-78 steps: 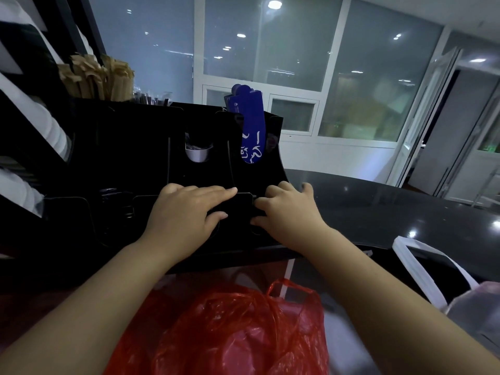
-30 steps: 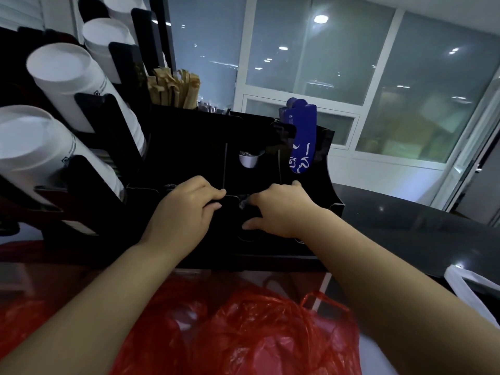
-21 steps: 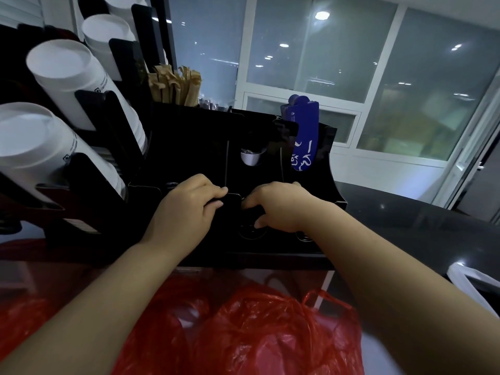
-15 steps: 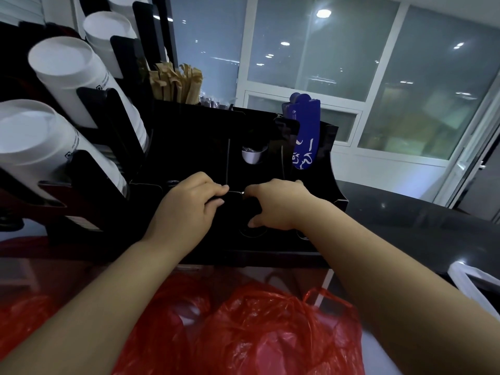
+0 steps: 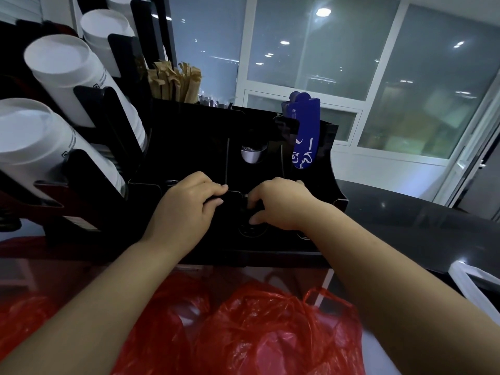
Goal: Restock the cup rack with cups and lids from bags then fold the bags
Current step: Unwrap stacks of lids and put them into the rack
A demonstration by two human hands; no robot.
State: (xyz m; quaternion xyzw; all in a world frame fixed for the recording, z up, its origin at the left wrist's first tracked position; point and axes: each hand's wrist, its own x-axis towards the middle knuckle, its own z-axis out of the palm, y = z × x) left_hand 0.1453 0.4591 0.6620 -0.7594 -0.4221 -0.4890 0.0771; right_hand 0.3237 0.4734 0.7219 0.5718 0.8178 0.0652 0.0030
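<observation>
The black cup rack (image 5: 189, 131) stands in front of me on the dark counter (image 5: 405, 220). Stacks of white cups (image 5: 67, 74) lie in its slanted holders at the left. Both hands reach into its low front compartment. My left hand (image 5: 186, 207) curls its fingers over the edge of a black stack of lids (image 5: 232, 201). My right hand (image 5: 284, 204) grips the same stack from the right, thumb underneath. A round black lid (image 5: 251, 230) shows below the right thumb. A crumpled red plastic bag (image 5: 257, 334) lies under my forearms.
In the rack stand a blue packet (image 5: 305, 131), a small white cup (image 5: 251, 155) and brown paper sticks (image 5: 176, 82). A white bag handle (image 5: 470, 280) lies at the right edge of the counter. Glass partitions are behind.
Both hands stayed in the front compartment. Their fingers went from lying flat on the black lids to curling round them, and the right hand shifted slightly. The view turned left, showing the cup stacks.
</observation>
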